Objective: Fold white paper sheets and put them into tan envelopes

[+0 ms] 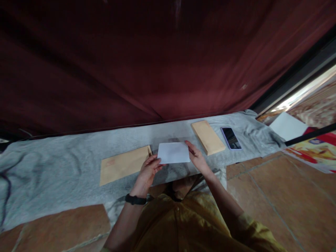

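A blank white sheet of paper [173, 153], small and rectangular, is held up level between my two hands. My left hand [150, 167] pinches its left edge, thumb on top and fingers beneath. At the opposite edge, my right hand [195, 156] grips the paper's right side. Just left of my left hand lies a brown envelope [124, 164] with faint red print and its flap end toward me. To the right of my right hand, a stack of brown envelopes [208, 137] rests on the grey cloth.
The grey cloth [65, 168] covers a long narrow surface. A phone in a purple case [231, 138] lies at the right. Behind hangs a dark red curtain [157, 70]. Tiled floor [262, 189] shows in front, with a colourful printed box [315, 150] at far right.
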Action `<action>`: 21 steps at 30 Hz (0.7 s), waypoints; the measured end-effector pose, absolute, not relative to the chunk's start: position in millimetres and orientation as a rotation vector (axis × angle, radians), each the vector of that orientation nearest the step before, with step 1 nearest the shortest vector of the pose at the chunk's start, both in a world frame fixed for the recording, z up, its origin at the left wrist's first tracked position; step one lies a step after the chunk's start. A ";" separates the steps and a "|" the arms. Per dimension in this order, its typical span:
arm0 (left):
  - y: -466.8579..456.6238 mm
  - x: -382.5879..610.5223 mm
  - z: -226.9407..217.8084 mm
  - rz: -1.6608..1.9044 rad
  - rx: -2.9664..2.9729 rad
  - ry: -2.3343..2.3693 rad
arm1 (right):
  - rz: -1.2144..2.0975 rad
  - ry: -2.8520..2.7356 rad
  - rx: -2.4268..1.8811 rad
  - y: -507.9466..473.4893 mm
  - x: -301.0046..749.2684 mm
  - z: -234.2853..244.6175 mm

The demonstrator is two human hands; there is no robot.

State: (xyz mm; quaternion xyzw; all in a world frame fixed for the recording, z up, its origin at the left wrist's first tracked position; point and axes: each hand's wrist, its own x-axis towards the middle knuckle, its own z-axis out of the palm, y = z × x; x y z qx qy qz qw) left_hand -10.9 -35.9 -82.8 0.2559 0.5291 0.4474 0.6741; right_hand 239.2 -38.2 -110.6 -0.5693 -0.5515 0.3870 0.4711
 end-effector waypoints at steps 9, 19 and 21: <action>-44.2 -1.8 -82.1 1.003 0.785 1.186 | 1.511 -0.721 -1.243 -49.6 227.1 -117.7; -27.4 -72.2 -102.6 0.778 1.943 1.545 | 1.311 -0.851 -1.397 -40.6 236.6 -140.4; -20.9 -100.6 -99.2 0.451 2.148 1.643 | 1.269 -0.914 -1.439 -39.9 240.0 -142.8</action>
